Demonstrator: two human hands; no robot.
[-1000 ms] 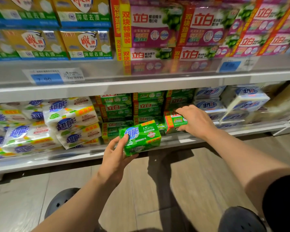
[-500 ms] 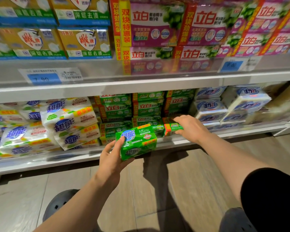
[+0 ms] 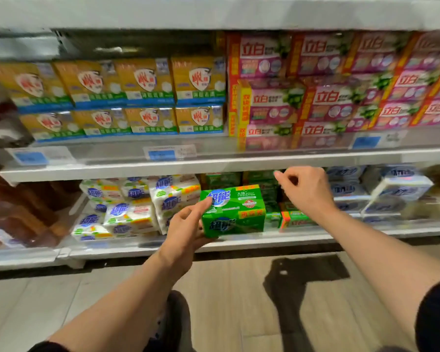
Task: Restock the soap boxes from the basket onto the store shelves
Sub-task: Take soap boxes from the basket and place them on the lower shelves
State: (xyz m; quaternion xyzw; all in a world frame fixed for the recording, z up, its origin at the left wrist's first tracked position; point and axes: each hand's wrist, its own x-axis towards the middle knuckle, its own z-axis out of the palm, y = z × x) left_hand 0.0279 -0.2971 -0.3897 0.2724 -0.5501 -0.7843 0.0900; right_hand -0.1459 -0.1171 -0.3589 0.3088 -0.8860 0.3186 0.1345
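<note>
Green soap box at the bottom shelf

My left hand (image 3: 186,229) grips the green rectangular soap box (image 3: 233,210); my right hand (image 3: 305,190) hangs loosely curled, empty.

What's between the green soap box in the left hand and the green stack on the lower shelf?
Mainly the right hand: it hangs in front of the green stack, just right of the green soap box that the left hand holds at the shelf's front edge. A small green box also lies at the front there.
</note>
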